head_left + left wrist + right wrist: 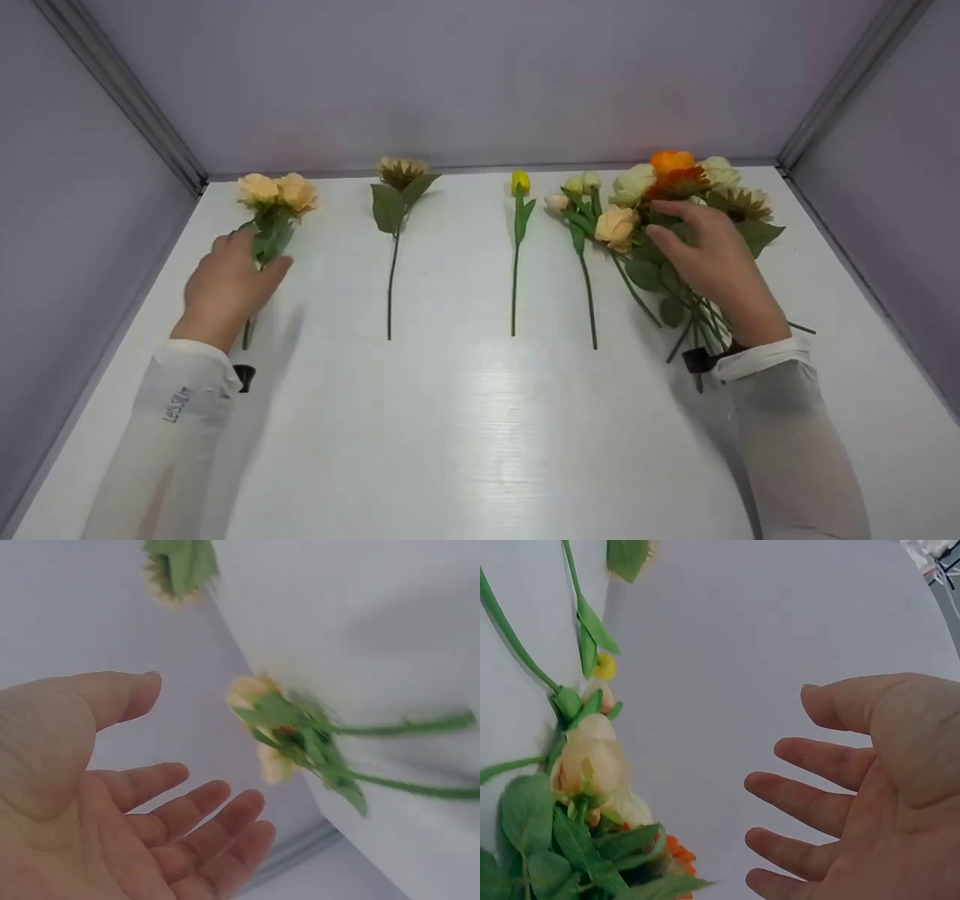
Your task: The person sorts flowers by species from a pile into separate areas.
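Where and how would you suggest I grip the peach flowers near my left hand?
Probably pinch the peach flowers by both stems, below the leaves, from above on the near side: there the stems run bare, and the blooms point away.

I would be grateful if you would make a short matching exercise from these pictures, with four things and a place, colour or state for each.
Things
1. Left hand
2. Right hand
3. Single-stemmed tulip
4. Bright orange bloom

Descriptions
A. Yellow, lying apart from the mixed bunch
B. Open, nearest that mixed bunch
C. At the far end of the mixed bunch, among cream blooms
D. Open, nearest the peach flowers

Pairs: 1-D, 2-B, 3-A, 4-C
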Motion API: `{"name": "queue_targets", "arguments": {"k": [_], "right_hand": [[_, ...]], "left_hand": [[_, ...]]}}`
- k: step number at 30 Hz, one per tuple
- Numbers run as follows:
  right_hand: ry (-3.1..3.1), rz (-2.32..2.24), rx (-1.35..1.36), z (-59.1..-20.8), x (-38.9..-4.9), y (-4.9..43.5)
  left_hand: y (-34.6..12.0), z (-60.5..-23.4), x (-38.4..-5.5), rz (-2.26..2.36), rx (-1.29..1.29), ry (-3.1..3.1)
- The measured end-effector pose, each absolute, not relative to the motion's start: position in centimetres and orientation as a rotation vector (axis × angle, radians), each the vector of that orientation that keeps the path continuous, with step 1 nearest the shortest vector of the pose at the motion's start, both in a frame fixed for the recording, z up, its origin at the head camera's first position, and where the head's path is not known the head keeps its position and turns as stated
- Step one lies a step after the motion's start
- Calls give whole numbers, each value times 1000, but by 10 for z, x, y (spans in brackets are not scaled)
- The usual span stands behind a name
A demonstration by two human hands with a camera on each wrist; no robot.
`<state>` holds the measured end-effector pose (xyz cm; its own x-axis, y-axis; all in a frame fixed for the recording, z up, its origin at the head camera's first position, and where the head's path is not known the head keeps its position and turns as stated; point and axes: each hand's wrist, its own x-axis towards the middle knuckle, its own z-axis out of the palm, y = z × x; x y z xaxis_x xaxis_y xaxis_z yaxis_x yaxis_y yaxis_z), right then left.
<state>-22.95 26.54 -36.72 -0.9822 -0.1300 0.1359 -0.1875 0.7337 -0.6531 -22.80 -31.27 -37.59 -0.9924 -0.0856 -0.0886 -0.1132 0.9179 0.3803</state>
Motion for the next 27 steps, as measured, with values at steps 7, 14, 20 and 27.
{"name": "queue_targets", "arguments": {"k": [7, 14, 20, 27], "right_hand": [[-2832, 1142, -31, -357, -226, 314], [-2964, 1075, -170, -363, -233, 341], [-3141, 955, -175, -377, -243, 350], [-3241, 838, -152, -393, -250, 355]], "left_hand": [[-197, -362, -234, 642, 221, 3135], [-102, -373, -227, 563, 588, 3061], [-41, -385, -212, 443, 926, 2963], [7, -395, -198, 411, 1195, 2823]]}}
